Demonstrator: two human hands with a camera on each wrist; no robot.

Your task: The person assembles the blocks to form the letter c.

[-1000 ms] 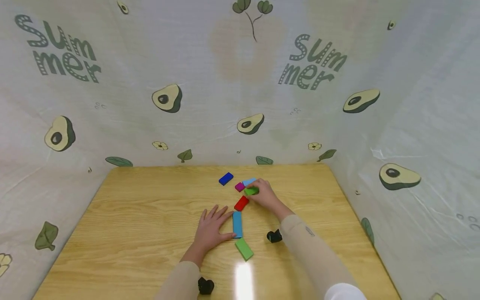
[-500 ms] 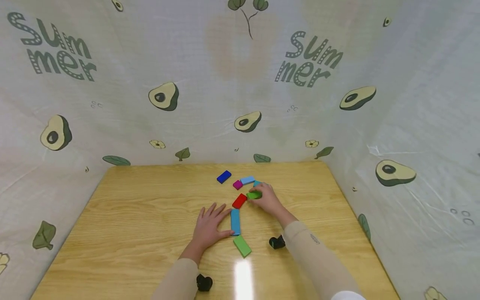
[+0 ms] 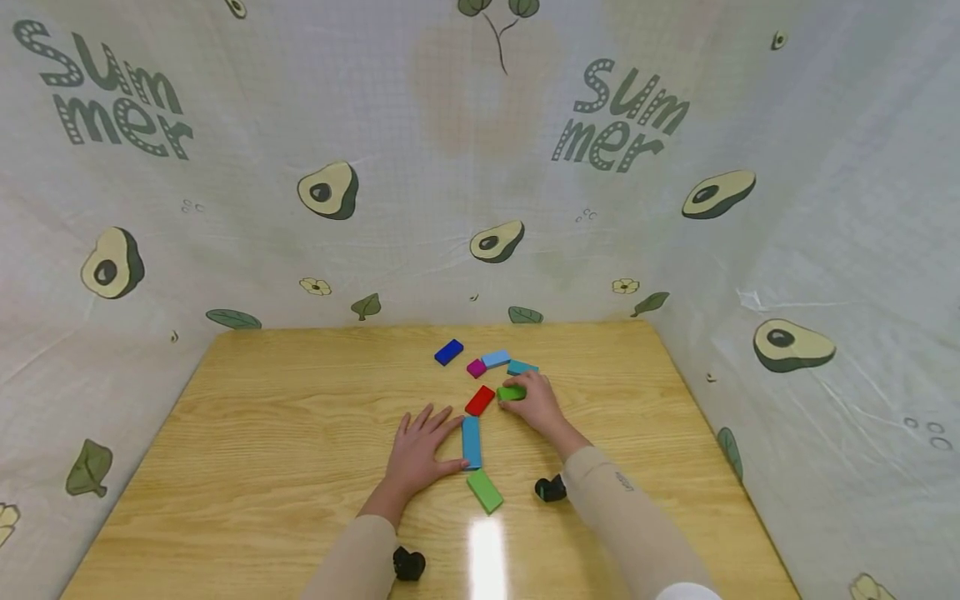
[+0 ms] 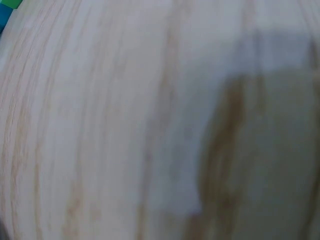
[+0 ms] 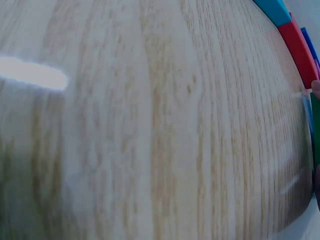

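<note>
My left hand point(image 3: 416, 458) lies on the table with its fingers spread. Its index finger and thumb touch the two ends of a blue block point(image 3: 471, 443). Below that block, a light green block point(image 3: 485, 492) lies at a slant, close to its lower end. A red block point(image 3: 480, 401) meets the blue one near its upper end. Just right of the red block, my right hand point(image 3: 536, 406) pinches a green block point(image 3: 511, 393) between thumb and fingers. The right wrist view catches the red block point(image 5: 299, 52) and part of the held green block point(image 5: 316, 127) at its edge.
Farther back lie a dark blue block point(image 3: 448, 352), a magenta block point(image 3: 476, 368), a light blue block point(image 3: 496, 359) and a teal block point(image 3: 522, 367). The wooden table point(image 3: 300, 417) ends at a patterned cloth point(image 3: 405, 275) behind and at both sides.
The right hand has drawn the green block away from the back blocks, toward the right of the red block, uncovering the teal block. My left hand has stayed in place.
</note>
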